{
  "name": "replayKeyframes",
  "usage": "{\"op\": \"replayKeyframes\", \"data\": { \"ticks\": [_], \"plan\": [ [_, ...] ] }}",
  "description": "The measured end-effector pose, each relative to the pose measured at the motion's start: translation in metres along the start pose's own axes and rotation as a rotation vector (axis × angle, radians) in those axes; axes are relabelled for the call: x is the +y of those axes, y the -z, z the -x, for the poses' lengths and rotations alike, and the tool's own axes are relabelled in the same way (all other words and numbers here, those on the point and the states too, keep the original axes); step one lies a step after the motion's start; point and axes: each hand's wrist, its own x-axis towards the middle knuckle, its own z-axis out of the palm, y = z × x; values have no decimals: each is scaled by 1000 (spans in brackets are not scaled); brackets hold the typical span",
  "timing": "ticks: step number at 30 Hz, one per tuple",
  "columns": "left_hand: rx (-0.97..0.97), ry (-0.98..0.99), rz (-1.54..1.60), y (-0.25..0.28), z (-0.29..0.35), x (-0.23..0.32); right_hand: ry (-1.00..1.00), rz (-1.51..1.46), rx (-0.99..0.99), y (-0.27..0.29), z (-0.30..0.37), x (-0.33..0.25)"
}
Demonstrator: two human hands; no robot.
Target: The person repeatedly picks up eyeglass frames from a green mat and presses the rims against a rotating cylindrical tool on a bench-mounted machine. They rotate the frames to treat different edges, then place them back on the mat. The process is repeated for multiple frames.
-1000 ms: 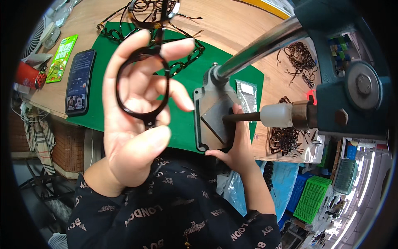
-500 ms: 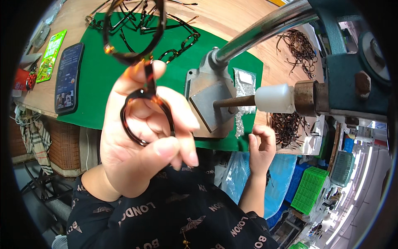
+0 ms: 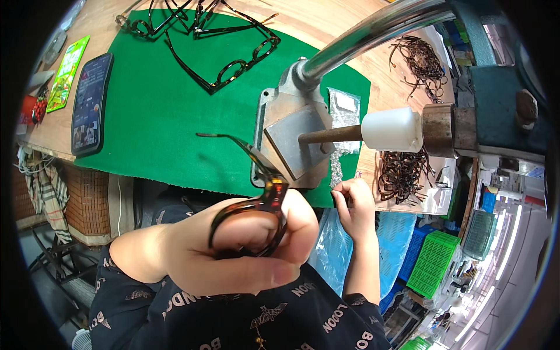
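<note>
A dark tortoiseshell eyeglass frame [image 3: 276,197] sits tilted in the left grip [image 3: 224,271], one temple [image 3: 251,150] angling toward upper left.

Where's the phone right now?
In the head view, the black phone lies on the left side, by the left edge of the green mat, just right of the green packet.

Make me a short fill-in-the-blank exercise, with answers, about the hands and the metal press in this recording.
1. The hand holding the tortoiseshell glasses frame is the person's ____ one.
2. The right hand is close to small silvery pieces lying on a mat coloured ____.
3. The cylinder at the right end of the press's thin rod is ____ in colour.

Missing words: left; green; white.
</note>
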Motion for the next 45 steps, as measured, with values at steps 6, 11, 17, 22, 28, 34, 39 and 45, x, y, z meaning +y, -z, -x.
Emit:
{"op": "replayKeyframes", "data": {
  "ticks": [6, 11, 17, 22, 28, 34, 39, 45],
  "plan": [
    [-50, 332, 56, 2, 1, -7, -33, -36, -104, 10, -1, 2],
    [-71, 489, 172, 0, -1, -23, -219, -305, -74, 10, 8, 12],
    [-90, 496, 279, 0, -1, -30, -31, -90, -97, 9, 2, 12],
    [-96, 513, 301, 0, 0, -31, 84, 14, -122, 11, -6, 6],
    [-102, 584, 286, -2, -2, -28, 67, 47, -184, 17, -10, -9],
    [-88, 560, 308, -3, 3, -34, 59, -697, -37, 12, -23, -72],
    [-25, 552, 117, -8, 2, -27, 272, -765, -2, 2, -43, -97],
    [-18, 571, 20, -6, 3, -29, 289, -656, 41, 6, -46, -102]
  ]
}}
